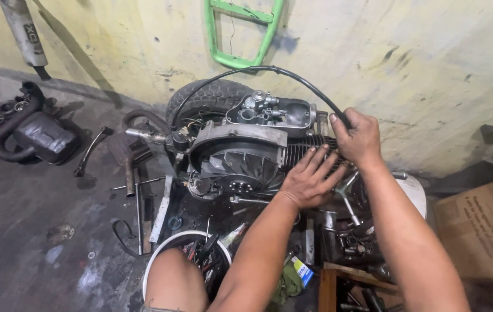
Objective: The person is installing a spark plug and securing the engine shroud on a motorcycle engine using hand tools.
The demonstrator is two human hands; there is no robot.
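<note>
A grimy scooter engine [241, 156] with a finned flywheel fan and ribbed cylinder sits on the floor against a yellow wall, its tyre [212, 95] behind it. My left hand [311, 180] lies flat, fingers spread, on the cylinder's cooling fins. My right hand [357, 136] is closed around a black cable [269, 69] that arches up over the engine to its left side. A carburettor [261, 107] shows in the open top housing.
A black exhaust muffler [38, 136] and rings lie at left. Loose tools and rods [139, 202] are scattered in front. A white bucket [160, 254] of parts is by my knee, a cardboard box [480, 228] at right, a green frame [241, 34] on the wall.
</note>
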